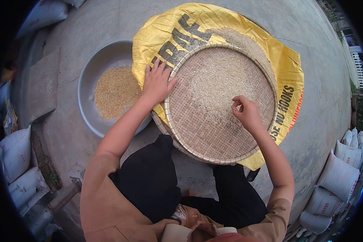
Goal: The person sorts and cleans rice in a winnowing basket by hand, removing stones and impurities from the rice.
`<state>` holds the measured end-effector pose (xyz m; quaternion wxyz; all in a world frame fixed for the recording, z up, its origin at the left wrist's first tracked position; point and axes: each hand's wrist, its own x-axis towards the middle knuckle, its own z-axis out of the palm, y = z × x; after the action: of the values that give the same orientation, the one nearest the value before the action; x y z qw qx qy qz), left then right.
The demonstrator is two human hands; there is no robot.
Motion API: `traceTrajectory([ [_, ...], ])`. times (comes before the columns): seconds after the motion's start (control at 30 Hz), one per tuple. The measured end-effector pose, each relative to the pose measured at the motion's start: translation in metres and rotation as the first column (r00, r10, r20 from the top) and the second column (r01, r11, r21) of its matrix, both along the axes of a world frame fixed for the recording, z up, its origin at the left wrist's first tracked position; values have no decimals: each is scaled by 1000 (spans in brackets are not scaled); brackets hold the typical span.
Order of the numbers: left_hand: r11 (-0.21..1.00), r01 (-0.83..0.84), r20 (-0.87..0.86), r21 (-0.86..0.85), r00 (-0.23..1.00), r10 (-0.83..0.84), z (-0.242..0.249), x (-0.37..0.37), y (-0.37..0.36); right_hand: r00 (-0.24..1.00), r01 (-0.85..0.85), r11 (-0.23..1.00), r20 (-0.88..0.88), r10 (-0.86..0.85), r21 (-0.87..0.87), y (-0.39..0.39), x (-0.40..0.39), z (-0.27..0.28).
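Observation:
A round woven bamboo winnowing tray (207, 135) lies in front of my knees, with pale grain (220, 82) spread over its upper middle. At its left rim, my left hand (157, 84) rests with the fingers apart, the thumb against the rim and the fingertips over a yellow sack (149, 34). Over the tray, just right of the grain, my right hand (247, 115) has thumb and forefinger curled together in a pinch. Whatever is between those fingertips is too small to make out. The yellow sack spreads beneath the tray, holding more pale grain (246, 40) beyond the far rim.
A metal basin (84, 94) with golden grain (115, 92) stands on the concrete floor to the left, partly under the sack's edge. Another woven rim (159, 123) shows below the tray's left side. Full white sacks (339, 173) are piled at right, others (18, 149) at left.

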<state>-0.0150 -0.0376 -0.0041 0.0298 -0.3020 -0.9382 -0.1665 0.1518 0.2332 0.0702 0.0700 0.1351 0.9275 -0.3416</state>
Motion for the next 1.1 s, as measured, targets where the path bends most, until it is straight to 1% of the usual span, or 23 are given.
traceTrajectory([
  [0.03,998,8,28,-58,1000,-7,-2,2,2,999,-33,999,-30,32,-43,-11,-15,8],
  [0.1,997,-2,50,-76,999,6,-2,3,0,983,-170,973,-99,156,-159,-43,-55,23],
  [0.13,996,-17,67,-91,997,23,-1,2,2,978,-207,896,-87,188,-393,-64,-74,34],
  [0.17,996,-7,62,-89,998,12,-3,1,2,966,-257,764,-134,221,-592,-87,-87,49],
  [0.2,994,29,-6,-110,1000,-30,-7,1,0,952,-299,582,-191,241,-757,-103,-96,58],
  [0.23,988,66,-69,-138,995,-76,-8,2,-4,954,-293,579,-195,227,-761,-109,-98,58],
  [0.27,993,103,-101,-57,989,-108,-10,3,-9,919,-388,568,-256,301,-726,-114,-97,56],
  [0.3,991,120,-97,-64,987,-126,-13,1,-10,874,-478,552,-310,373,-683,-117,-95,53],
  [0.33,992,79,-41,-95,996,-83,-8,1,-6,869,-495,657,-346,354,-568,-108,-90,38],
  [0.37,991,35,13,-126,999,-34,-2,2,-3,927,-374,735,-211,310,-565,-94,-83,33],
  [0.4,998,13,37,-59,999,-11,2,3,0,964,-253,803,-70,257,-540,-78,-74,29],
  [0.43,999,9,46,-53,999,-7,2,4,1,967,-246,895,-29,253,-373,-62,-62,20],
  [0.47,999,14,41,-41,999,-12,1,4,0,967,-247,950,10,253,-192,-47,-48,9],
  [0.53,999,9,30,-38,1000,-8,0,3,-1,951,-299,953,63,302,-56,-28,-18,-5],
  [0.57,999,-12,38,-35,999,14,-1,3,-2,944,-319,946,71,323,-56,-27,-8,-8],
  [0.63,999,5,39,-35,999,-4,-1,3,-2,950,-231,970,199,241,-69,-27,9,-13],
  [0.67,999,3,29,-38,1000,-2,-1,2,-1,947,-240,968,204,249,-70,-28,14,-19],
  [0.73,1000,3,35,-30,999,-2,-1,4,-2,958,-168,980,217,189,-111,-32,21,-27],
  [0.77,1000,11,36,-20,999,-10,0,3,-1,958,-168,979,215,190,-114,-34,21,-29],
  [0.83,1000,10,30,-21,1000,-9,-1,2,-1,954,-144,989,262,149,-39,-38,19,-32],
  [0.87,1000,9,25,-17,1000,-8,-2,3,-1,953,-142,989,263,149,-43,-38,20,-34],
  [0.93,1000,11,28,-17,1000,-11,-2,3,-1,960,-191,981,218,177,44,-39,21,-38],
  [1.1,1000,16,15,-4,1000,-16,-4,3,-2,964,-207,976,185,192,66,-41,25,-41],
])
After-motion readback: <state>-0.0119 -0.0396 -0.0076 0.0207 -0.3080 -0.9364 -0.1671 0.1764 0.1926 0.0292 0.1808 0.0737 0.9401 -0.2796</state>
